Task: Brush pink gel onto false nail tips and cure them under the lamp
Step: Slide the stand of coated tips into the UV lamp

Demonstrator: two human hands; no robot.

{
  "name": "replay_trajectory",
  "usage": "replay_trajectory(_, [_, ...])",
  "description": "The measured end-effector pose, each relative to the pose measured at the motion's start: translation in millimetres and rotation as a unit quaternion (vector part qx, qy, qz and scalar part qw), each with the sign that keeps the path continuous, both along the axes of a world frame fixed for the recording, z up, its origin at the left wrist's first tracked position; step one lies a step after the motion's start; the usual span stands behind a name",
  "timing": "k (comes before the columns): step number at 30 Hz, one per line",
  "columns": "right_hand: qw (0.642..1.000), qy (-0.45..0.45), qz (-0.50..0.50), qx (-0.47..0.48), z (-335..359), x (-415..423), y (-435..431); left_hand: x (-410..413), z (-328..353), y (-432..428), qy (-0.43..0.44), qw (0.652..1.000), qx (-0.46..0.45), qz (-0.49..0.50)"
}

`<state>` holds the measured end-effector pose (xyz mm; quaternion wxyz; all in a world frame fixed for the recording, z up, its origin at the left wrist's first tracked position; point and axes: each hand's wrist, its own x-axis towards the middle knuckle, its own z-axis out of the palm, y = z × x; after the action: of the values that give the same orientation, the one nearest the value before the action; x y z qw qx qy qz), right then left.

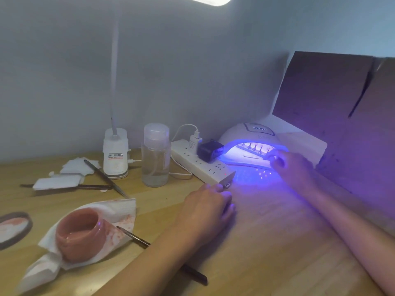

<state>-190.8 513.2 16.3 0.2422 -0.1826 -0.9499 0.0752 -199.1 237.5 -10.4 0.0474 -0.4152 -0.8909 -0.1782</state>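
A white domed curing lamp (245,133) sits at the back of the pale wooden table (267,242), its mouth glowing violet-blue. Inside it lies a white strip of small false nail tips on stands (254,148). The right hand (287,166) reaches to the lamp's mouth with its fingers curled at the strip's near end; blur hides whether they pinch it, so I cannot tell. The left hand (209,208) rests on the table, loosely curled and grasping nothing, just beside the end of a white power strip (198,165) that carries a black adapter (210,150).

To the left, the open round jar of pink gel (82,233) stands on a pink-stained white tissue (119,212). A thin dark-handled brush (136,237) lies beside the jar and runs under the left forearm. The jar's dark-rimmed lid (14,228) lies at the table's left edge. Farther back stand a clear plastic bottle (155,154) and a white desk-light base (115,154)
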Motion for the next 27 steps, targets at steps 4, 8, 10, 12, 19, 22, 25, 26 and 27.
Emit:
replay_trajectory(4, [0.981, 0.179, 0.068, 0.018, 34, -19, 1, 0, 2, 0, 0.004, 1.0, 0.001, -0.002])
replay_trajectory(8, [0.996, 0.018, 0.082, 0.044, 59, -60, 2, 1, 2, -1, 0.018, 1.0, -0.002, -0.006])
replay_trajectory(10, [0.997, 0.0, 0.075, 0.032, 60, -70, 4, 0, 1, -1, 0.017, 1.0, 0.001, -0.007])
replay_trajectory(12, [0.997, 0.015, 0.078, 0.01, 58, -76, 8, -1, 1, 0, 0.018, 1.0, 0.005, -0.009])
replay_trajectory(19, [0.999, -0.023, 0.02, -0.016, 62, -76, 2, -2, 2, 2, -0.003, 1.0, -0.003, -0.007])
replay_trajectory(22, [0.999, 0.014, 0.025, 0.032, 57, -48, -25, 0, 13, 0, -0.011, 0.997, -0.067, -0.028])
replay_trajectory(25, [0.975, 0.138, 0.165, 0.055, 41, 2, -70, 10, 27, -4, 0.032, 0.989, -0.136, -0.048])
replay_trajectory(26, [0.959, 0.146, 0.234, 0.066, 36, 20, -87, 16, 32, -4, 0.066, 0.986, -0.148, -0.047])
replay_trajectory(27, [0.94, 0.139, 0.3, 0.08, 32, 35, -102, 25, 37, -6, 0.105, 0.982, -0.152, -0.046])
